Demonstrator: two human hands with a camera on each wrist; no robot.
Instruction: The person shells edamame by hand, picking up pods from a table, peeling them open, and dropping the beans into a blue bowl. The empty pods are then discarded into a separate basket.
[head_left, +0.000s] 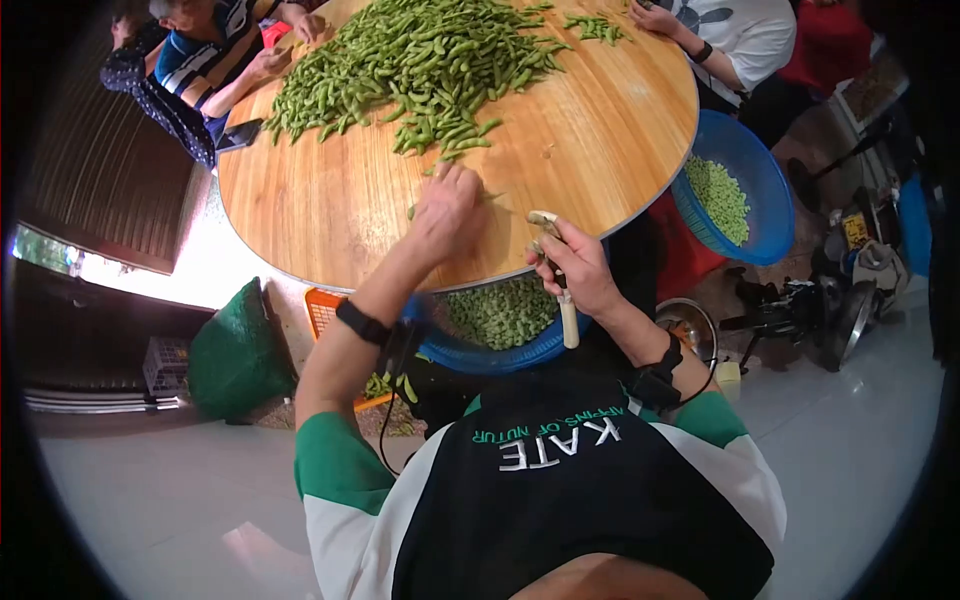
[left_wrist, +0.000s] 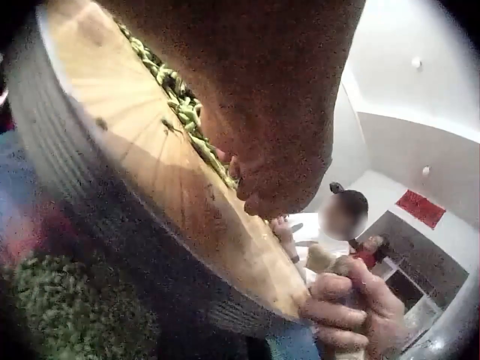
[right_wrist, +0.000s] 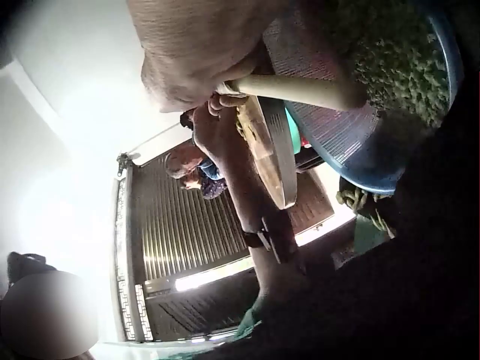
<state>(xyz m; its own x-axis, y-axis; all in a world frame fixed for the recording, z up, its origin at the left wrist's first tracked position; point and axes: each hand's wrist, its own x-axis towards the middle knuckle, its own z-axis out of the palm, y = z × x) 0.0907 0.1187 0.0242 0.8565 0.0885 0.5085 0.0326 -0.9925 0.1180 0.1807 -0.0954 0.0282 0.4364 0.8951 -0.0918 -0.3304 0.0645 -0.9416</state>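
Bright from the head view, blown out to white on the floor beside the shutter, shadowed on the surface beside the left hand, bowed by the lens and ringed in black. Grainy and dim over the beans from the left wrist. Washed out at upper left from the right wrist, near black at lower right.

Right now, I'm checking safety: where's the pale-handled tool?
Right of centre in the head view, the right hand grips the tool at the table's near edge, beside the nearer blue basin.
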